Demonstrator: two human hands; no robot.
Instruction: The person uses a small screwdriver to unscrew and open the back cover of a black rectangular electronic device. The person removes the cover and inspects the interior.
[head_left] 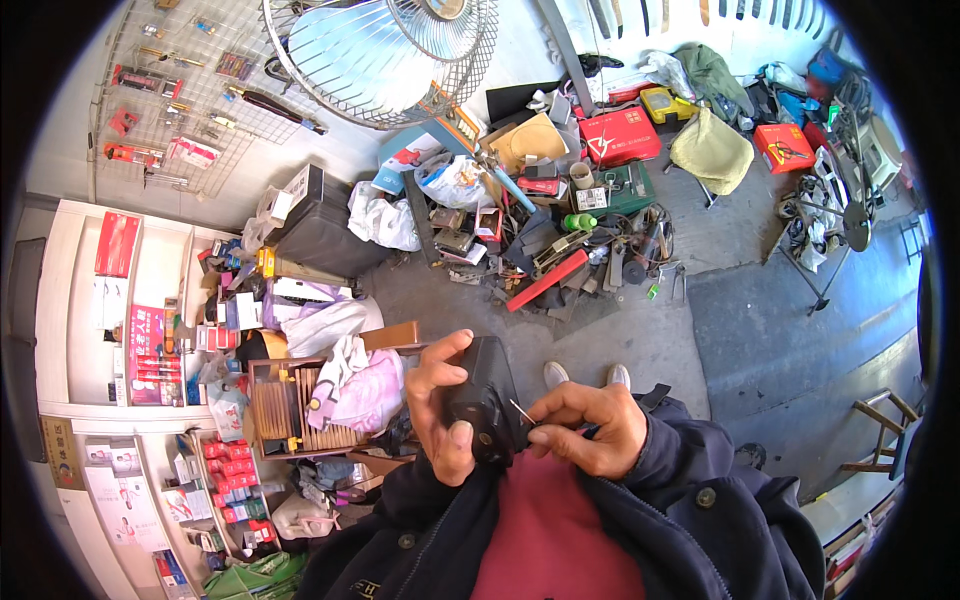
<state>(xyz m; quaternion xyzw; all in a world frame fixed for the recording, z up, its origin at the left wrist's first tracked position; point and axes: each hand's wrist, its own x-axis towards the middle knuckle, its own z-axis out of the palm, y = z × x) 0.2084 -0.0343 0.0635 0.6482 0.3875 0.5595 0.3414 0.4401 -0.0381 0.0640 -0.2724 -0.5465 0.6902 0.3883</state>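
My left hand (440,410) grips a black, boxy object (484,385) with rounded edges in front of my chest, fingers along its left side and thumb at its lower end. What kind of thing it is, I cannot make out. Small round marks show near its lower end. Close against its right side, my right hand (590,428) pinches a thin, needle-like metal piece (520,411) between thumb and forefinger. The tip points up and left toward the black object. Whether it touches, I cannot tell.
Beyond my shoes (617,376), a heap of tools and scraps covers the floor, with a red box (620,136) behind it. A wooden tray (268,405) and cloths (365,390) lie left, beside white shelves (80,410). A fan (390,60) stands ahead; a stool (880,435) is right.
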